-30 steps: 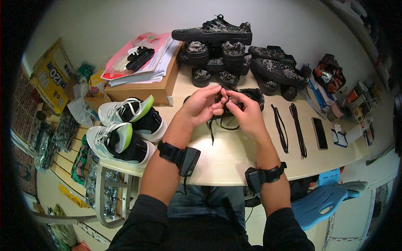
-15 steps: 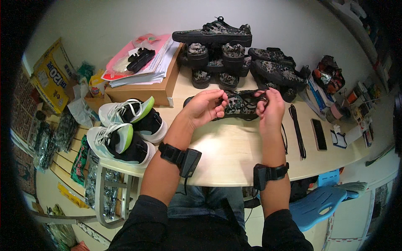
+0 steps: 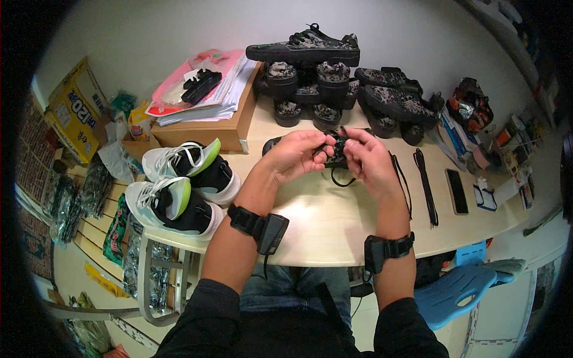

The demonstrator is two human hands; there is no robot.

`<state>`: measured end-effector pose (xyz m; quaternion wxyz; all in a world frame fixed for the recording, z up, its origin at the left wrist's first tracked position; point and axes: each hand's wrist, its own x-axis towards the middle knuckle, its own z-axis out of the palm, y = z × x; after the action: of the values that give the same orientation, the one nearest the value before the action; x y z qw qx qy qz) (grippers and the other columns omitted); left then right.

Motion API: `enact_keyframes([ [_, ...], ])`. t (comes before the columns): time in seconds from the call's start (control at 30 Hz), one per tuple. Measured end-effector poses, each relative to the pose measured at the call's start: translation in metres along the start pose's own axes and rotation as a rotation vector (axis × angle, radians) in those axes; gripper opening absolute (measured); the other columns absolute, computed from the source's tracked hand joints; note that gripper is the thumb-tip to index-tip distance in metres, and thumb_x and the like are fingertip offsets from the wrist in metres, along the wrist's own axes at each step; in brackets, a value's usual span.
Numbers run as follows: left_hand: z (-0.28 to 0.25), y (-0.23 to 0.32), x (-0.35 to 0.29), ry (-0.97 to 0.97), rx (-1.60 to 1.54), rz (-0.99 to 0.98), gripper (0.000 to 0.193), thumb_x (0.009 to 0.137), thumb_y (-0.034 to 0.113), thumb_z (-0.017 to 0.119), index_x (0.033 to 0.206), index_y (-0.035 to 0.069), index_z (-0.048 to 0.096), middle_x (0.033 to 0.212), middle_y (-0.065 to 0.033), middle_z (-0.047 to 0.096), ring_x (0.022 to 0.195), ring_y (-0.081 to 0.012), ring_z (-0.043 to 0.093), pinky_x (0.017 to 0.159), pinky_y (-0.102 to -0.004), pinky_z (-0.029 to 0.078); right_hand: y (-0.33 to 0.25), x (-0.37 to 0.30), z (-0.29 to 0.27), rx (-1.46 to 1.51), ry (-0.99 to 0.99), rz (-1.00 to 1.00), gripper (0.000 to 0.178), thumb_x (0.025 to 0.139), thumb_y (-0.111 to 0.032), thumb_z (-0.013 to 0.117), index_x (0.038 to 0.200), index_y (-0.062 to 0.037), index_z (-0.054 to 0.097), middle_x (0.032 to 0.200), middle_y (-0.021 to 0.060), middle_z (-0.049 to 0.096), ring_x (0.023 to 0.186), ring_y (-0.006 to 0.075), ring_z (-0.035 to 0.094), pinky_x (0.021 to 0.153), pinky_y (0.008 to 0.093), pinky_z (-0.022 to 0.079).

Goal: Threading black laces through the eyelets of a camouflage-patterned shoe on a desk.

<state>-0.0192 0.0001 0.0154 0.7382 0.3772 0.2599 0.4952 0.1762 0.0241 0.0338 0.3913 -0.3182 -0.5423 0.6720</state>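
A dark camouflage shoe [image 3: 271, 144] lies on the table behind my hands, mostly hidden by them. My left hand [image 3: 296, 156] is closed, its thumb and index finger pinching a black shoelace. Close beside it, my right hand [image 3: 371, 160] also pinches the lace, fingers curled over the shoe's middle. A loop of the black shoelace [image 3: 343, 184] hangs below, between the two hands. To the right, a bundled black shoelace [image 3: 425, 188] lies on the table, with another dark lace [image 3: 401, 176] beside my right wrist.
Stacked camouflage shoes [image 3: 303, 51] stand at the back, with more camouflage shoes [image 3: 397, 102] to their right. White-and-black sneakers [image 3: 173, 203] sit at the left edge. A cardboard box [image 3: 242, 122] bears papers. A phone [image 3: 456, 191] lies right; a blue stool [image 3: 453, 295] is below.
My right hand has moved left, close to my left hand, covering more of the shoe. A lace loop now hangs below the hands.
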Motion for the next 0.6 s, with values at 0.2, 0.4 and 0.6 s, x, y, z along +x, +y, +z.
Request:
enact_keyframes([
  [0.2, 0.000, -0.001, -0.002, -0.038, 0.016, 0.007, 0.019, 0.094, 0.015, 0.049, 0.106, 0.001, 0.055, 0.083, -0.0044, 0.060, 0.063, -0.0085, 0.052, 0.056, -0.0240, 0.046, 0.010, 0.002, 0.009, -0.241, -0.015, -0.042, 0.013, 0.091, -0.016, 0.055, 0.092, -0.0047, 0.061, 0.064, -0.0062, 0.049, 0.052, 0.0023, 0.041, 0.044, 0.0192, 0.030],
  [0.4, 0.001, -0.002, 0.001, -0.042, 0.013, -0.013, 0.018, 0.093, 0.012, 0.049, 0.107, 0.001, 0.054, 0.085, -0.0066, 0.062, 0.063, -0.0110, 0.056, 0.058, -0.0275, 0.052, 0.013, 0.004, 0.011, -0.231, 0.045, -0.090, 0.014, 0.093, -0.017, 0.054, 0.084, -0.0056, 0.055, 0.064, -0.0054, 0.049, 0.053, 0.0028, 0.042, 0.046, 0.0195, 0.032],
  [0.6, -0.008, -0.001, 0.001, -0.073, -0.003, -0.070, 0.023, 0.093, 0.010, 0.049, 0.113, 0.001, 0.053, 0.086, -0.0078, 0.063, 0.065, -0.0128, 0.060, 0.059, -0.0295, 0.055, 0.013, 0.004, 0.015, -0.221, 0.101, -0.108, 0.014, 0.093, -0.017, 0.053, 0.086, -0.0050, 0.054, 0.063, -0.0039, 0.050, 0.052, 0.0037, 0.043, 0.044, 0.0198, 0.032],
])
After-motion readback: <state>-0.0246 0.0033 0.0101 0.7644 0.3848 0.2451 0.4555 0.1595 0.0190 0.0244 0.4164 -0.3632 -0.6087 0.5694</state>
